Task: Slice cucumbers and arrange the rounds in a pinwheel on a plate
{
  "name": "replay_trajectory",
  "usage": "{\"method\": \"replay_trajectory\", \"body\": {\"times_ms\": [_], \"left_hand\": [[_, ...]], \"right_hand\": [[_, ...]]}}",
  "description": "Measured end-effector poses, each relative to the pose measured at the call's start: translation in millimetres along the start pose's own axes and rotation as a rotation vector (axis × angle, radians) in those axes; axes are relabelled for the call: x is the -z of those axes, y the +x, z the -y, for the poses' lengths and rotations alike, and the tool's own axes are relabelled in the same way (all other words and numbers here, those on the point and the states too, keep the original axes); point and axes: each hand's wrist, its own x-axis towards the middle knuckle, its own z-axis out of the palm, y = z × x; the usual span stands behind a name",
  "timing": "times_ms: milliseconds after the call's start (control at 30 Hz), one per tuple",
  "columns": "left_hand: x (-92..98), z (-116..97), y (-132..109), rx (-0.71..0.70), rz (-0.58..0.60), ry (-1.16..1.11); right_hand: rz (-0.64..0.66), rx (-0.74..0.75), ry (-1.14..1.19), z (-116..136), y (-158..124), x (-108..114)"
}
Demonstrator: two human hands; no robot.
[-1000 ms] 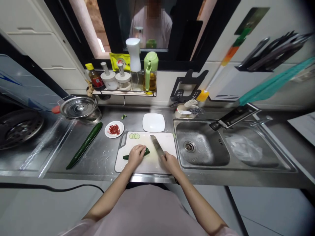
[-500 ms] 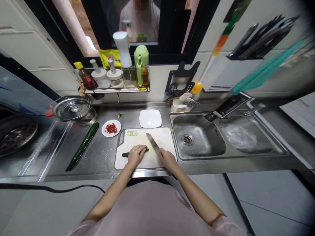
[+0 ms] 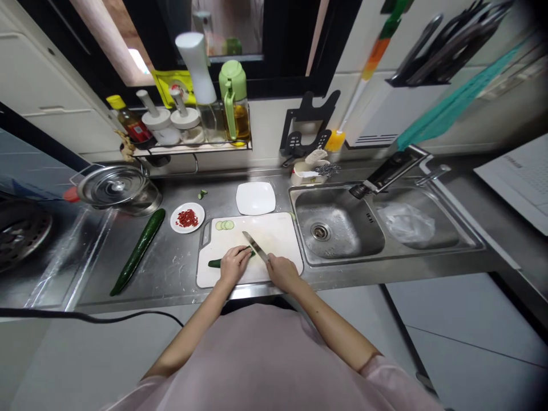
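My left hand [image 3: 234,264] is closed over a piece of cucumber [image 3: 214,264] that lies across the white cutting board [image 3: 274,228]. The cucumber's dark green ends show on both sides of the fingers. My right hand [image 3: 282,273] grips the handle of a kitchen knife [image 3: 256,246]. Its blade points up and left, close beside the cucumber's right end; whether it touches, I cannot tell. A few cucumber slices [image 3: 225,225] overlap near the board's upper left corner. Left of the board rests a whole cucumber [image 3: 139,251].
A white plate of chopped red pieces [image 3: 187,218] and a white square plate [image 3: 256,198] stand behind the board. Small green scraps [image 3: 202,194] lie between them. A lidded steel pot [image 3: 120,188] is at the left, a double sink [image 3: 342,222] at the right. Above hangs a condiment rack [image 3: 192,149].
The knife has moved left, from apart on the right to close beside the cucumber's right end, with my right hand. My left hand stays on the cucumber. The camera view has shifted slightly.
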Motion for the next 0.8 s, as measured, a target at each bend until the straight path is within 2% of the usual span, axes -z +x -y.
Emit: {"method": "replay_trajectory", "body": {"times_ms": [800], "left_hand": [[2.3,-5.1,1.2,0.010,-0.003,0.015]], "right_hand": [[0.037,-0.016,-0.003,9.0,-0.7,-0.4]]}}
